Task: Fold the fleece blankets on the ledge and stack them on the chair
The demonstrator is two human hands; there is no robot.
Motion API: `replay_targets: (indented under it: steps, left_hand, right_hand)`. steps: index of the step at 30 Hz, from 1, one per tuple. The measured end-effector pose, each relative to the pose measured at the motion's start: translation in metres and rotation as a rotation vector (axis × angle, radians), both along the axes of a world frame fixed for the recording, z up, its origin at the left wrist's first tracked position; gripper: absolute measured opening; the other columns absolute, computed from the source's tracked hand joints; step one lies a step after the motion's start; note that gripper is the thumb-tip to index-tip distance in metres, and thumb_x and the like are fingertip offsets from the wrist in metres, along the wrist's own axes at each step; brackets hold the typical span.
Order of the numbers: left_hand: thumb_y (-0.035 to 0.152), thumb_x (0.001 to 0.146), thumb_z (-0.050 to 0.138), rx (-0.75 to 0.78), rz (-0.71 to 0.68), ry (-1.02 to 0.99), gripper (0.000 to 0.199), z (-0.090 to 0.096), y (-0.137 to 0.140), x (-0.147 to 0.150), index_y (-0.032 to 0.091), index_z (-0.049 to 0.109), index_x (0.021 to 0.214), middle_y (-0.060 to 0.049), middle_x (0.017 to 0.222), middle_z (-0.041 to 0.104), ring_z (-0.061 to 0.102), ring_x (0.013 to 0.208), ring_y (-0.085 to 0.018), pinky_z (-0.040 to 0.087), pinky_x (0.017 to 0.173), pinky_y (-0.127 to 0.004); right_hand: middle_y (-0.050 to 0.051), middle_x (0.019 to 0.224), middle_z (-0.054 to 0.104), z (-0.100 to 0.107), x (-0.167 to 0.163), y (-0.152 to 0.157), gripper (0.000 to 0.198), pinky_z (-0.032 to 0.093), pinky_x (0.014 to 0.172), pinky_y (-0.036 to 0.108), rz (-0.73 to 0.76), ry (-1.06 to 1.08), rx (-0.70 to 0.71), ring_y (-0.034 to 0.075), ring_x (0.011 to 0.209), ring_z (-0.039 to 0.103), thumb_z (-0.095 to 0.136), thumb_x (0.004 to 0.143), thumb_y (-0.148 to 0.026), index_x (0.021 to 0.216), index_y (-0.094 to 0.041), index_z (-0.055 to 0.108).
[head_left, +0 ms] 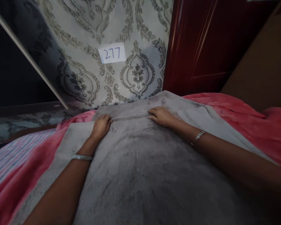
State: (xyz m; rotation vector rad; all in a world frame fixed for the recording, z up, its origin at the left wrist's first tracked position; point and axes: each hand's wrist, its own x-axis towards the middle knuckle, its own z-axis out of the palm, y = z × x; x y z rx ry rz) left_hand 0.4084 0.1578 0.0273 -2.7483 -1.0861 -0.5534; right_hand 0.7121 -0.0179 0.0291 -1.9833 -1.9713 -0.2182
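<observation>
A grey plush blanket (131, 168) lies spread before me, its far part close to the patterned wall. My left hand (102, 126) is closed on it, with the fingers curled at a fold. To the right, my right hand (162, 116) pinches the same blanket between thumb and fingers. A low ridge of cloth runs between the two hands. The fingertips are partly hidden in the pile. A bangle (81, 157) circles the left wrist, and another bracelet (198, 136) is on the right forearm.
Pink-red bedding (239, 109) lies under the blanket on both sides, with a striped sheet (21, 154) at left. Behind stands the wallpapered wall (81, 28) with a paper marked 277 (112, 53). A dark red wooden panel (199, 47) rises at right, a dark pale-edged panel (18, 62) at left.
</observation>
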Motion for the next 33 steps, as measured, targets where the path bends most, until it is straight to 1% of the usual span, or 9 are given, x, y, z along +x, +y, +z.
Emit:
replay_targets:
  steps: [3, 7, 12, 16, 19, 23, 27, 30, 33]
  left_hand:
    - [0.029, 0.096, 0.041, 0.041, 0.053, 0.016, 0.031, 0.003, -0.006, 0.001, 0.016, 0.067, 0.108, -0.016, 0.109, 0.069, 0.063, 0.107, -0.031, 0.046, 0.097, -0.043]
    - [0.027, 0.096, 0.042, 0.010, 0.093, 0.103, 0.030, 0.003, -0.008, 0.003, 0.015, 0.066, 0.109, -0.017, 0.107, 0.071, 0.063, 0.106, -0.033, 0.045, 0.094, -0.045]
    - [0.024, 0.094, 0.042, 0.011, 0.162, 0.130, 0.032, 0.003, 0.000, -0.009, 0.016, 0.066, 0.115, -0.019, 0.120, 0.068, 0.059, 0.118, -0.035, 0.043, 0.096, -0.049]
    - [0.026, 0.095, 0.042, -0.047, 0.227, 0.232, 0.037, 0.011, 0.012, -0.036, 0.015, 0.068, 0.117, -0.019, 0.127, 0.067, 0.055, 0.125, -0.037, 0.041, 0.100, -0.054]
    - [0.029, 0.095, 0.041, -0.029, 0.308, 0.236, 0.038, 0.016, 0.014, -0.052, 0.013, 0.070, 0.113, -0.021, 0.125, 0.067, 0.056, 0.124, -0.038, 0.040, 0.100, -0.055]
    - [0.032, 0.096, 0.038, 0.041, 0.381, 0.170, 0.041, 0.015, 0.009, -0.054, 0.012, 0.071, 0.111, -0.023, 0.121, 0.067, 0.056, 0.120, -0.040, 0.041, 0.095, -0.056]
    - [0.034, 0.096, 0.039, 0.001, 0.386, 0.183, 0.042, 0.011, 0.007, -0.052, 0.013, 0.070, 0.113, -0.023, 0.123, 0.066, 0.055, 0.122, -0.040, 0.040, 0.095, -0.056]
    - [0.036, 0.095, 0.040, -0.027, 0.401, 0.164, 0.041, 0.011, 0.014, -0.058, 0.013, 0.070, 0.113, -0.021, 0.124, 0.066, 0.053, 0.124, -0.039, 0.038, 0.098, -0.056]
    - [0.034, 0.096, 0.041, -0.008, 0.409, 0.119, 0.037, 0.012, 0.024, -0.074, 0.013, 0.070, 0.107, -0.020, 0.121, 0.068, 0.054, 0.123, -0.036, 0.040, 0.101, -0.053]
  right_hand:
    - [0.013, 0.113, 0.069, -0.001, -0.024, 0.035, 0.028, 0.045, 0.093, 0.036, 0.012, -0.007, -0.054, 0.028, 0.110, 0.059, 0.058, 0.096, -0.036, 0.114, -0.021, 0.073]
    - [0.012, 0.107, 0.068, -0.016, -0.032, 0.050, 0.021, 0.044, 0.090, 0.032, -0.084, 0.069, -0.039, 0.024, 0.106, 0.059, 0.054, 0.098, -0.028, 0.103, -0.018, 0.072]
    - [0.012, 0.110, 0.070, -0.026, -0.028, 0.045, 0.021, 0.044, 0.092, 0.032, -0.097, 0.124, 0.003, 0.024, 0.107, 0.060, 0.052, 0.098, -0.025, 0.107, -0.017, 0.070]
    - [0.012, 0.111, 0.071, -0.022, -0.021, 0.038, 0.021, 0.044, 0.089, 0.032, -0.141, 0.100, -0.019, 0.024, 0.105, 0.062, 0.054, 0.098, -0.026, 0.107, -0.017, 0.070]
    - [0.014, 0.109, 0.071, -0.018, -0.017, 0.035, 0.021, 0.044, 0.088, 0.033, -0.185, 0.064, -0.038, 0.025, 0.104, 0.062, 0.054, 0.098, -0.027, 0.105, -0.016, 0.070]
    - [0.015, 0.109, 0.071, -0.017, -0.018, 0.034, 0.022, 0.043, 0.089, 0.035, -0.229, 0.030, 0.016, 0.027, 0.107, 0.061, 0.053, 0.099, -0.028, 0.104, -0.016, 0.070]
    - [0.013, 0.109, 0.073, -0.017, -0.016, 0.033, 0.024, 0.043, 0.086, 0.034, -0.239, 0.035, -0.043, 0.026, 0.103, 0.063, 0.052, 0.099, -0.031, 0.104, -0.017, 0.071]
    - [0.013, 0.110, 0.073, -0.015, 0.000, 0.029, 0.029, 0.043, 0.081, 0.032, -0.269, 0.050, -0.088, 0.025, 0.100, 0.064, 0.054, 0.097, -0.039, 0.105, -0.018, 0.072]
    - [0.011, 0.101, 0.074, -0.012, 0.029, 0.024, 0.032, 0.042, 0.073, 0.029, -0.269, 0.096, -0.156, 0.023, 0.092, 0.065, 0.060, 0.092, -0.046, 0.100, -0.019, 0.074]
